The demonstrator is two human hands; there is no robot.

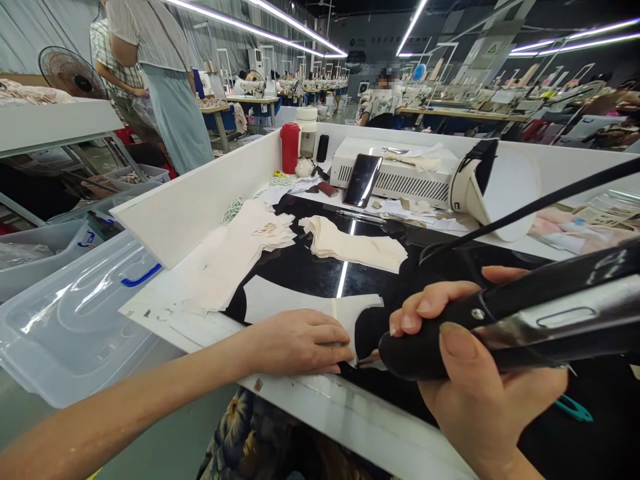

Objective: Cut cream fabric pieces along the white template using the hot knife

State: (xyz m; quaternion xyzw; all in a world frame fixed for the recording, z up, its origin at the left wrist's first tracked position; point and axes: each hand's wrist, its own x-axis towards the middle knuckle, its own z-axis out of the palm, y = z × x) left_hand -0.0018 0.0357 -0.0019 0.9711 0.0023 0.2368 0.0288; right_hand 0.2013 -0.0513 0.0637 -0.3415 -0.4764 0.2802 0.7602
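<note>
Two hands — left flat on white piece, probably cloth, near table edge — right gripping black tool.

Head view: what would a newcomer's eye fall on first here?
Probably the big black handheld tool with a silver strip, gripped by the right hand and looming at the picture's right. Next, the left hand lies on a pale cut piece at the near side of the glossy black work surface. Beyond, a bright red lidded container stands near the table's far-left corner.
</note>
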